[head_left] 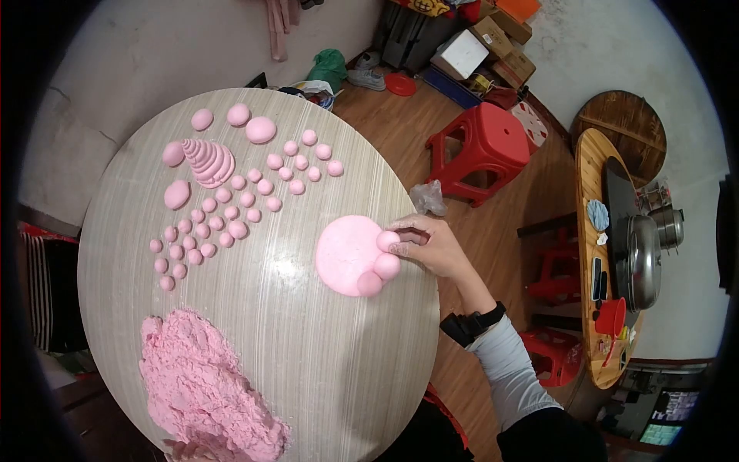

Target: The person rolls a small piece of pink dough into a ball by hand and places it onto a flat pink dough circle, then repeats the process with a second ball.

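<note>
My right hand [427, 245] pinches a pink dough ball [386, 241] between thumb and fingers, at the right edge of a flat round pink disc [348, 254]. Just below it, a second ball [386, 266] sits against the disc's edge. A third piece [369, 285], looking flatter and darker, overlaps the lower right rim. My left hand is outside the view. Farther left on the table lie several small pink balls [237, 229] in loose rows. A ridged, tapering pink stack [208, 163] stands behind them, with several larger pink lumps [260, 130] around it.
A crumbly pink heap [204, 385] covers the near left of the round table [308, 346]. Beyond the table are a clear plastic bag [428, 198] and a red stool [481, 142]. A wooden table [591, 339] with a large metal lidded pan [640, 262] stands at the right.
</note>
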The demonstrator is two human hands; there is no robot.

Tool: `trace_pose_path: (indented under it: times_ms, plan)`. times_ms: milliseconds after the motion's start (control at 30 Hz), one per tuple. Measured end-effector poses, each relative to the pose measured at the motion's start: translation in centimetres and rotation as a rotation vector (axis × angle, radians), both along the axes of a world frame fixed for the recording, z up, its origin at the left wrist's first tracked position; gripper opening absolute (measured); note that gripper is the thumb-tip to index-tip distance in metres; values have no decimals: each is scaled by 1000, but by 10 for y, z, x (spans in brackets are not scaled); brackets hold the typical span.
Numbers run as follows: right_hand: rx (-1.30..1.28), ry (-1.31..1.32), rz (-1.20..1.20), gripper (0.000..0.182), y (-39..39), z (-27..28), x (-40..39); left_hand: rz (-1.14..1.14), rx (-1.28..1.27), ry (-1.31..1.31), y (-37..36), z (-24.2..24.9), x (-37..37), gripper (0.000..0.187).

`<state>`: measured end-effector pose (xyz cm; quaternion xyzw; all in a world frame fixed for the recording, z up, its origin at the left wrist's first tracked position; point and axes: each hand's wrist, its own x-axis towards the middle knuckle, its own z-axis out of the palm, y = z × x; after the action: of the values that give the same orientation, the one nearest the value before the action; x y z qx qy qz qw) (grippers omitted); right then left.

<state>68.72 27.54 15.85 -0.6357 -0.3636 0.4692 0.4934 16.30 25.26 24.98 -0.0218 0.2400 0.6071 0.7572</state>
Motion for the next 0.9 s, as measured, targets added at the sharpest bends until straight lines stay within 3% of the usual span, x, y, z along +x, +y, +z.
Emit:
trace_pose_path:
  times_ms: [200,500,600,667,900]
  plan:
    - [-12,-182,81,34,0,8,-4,-19,-7,61,0,-1,2,26]
    - [-43,-253,-37,21,-1,2,-2,-34,-25,125,-3,-2,-7,23]
    - [-9,-338,-48,20,2,11,-11,-41,-4,121,-4,-1,-7,22]
    - [-26,-392,-24,20,4,14,-12,-71,-2,-27,-6,-5,-13,21]
    - [30,-248,-57,27,-7,7,-2,-49,23,21,-9,9,-2,20]
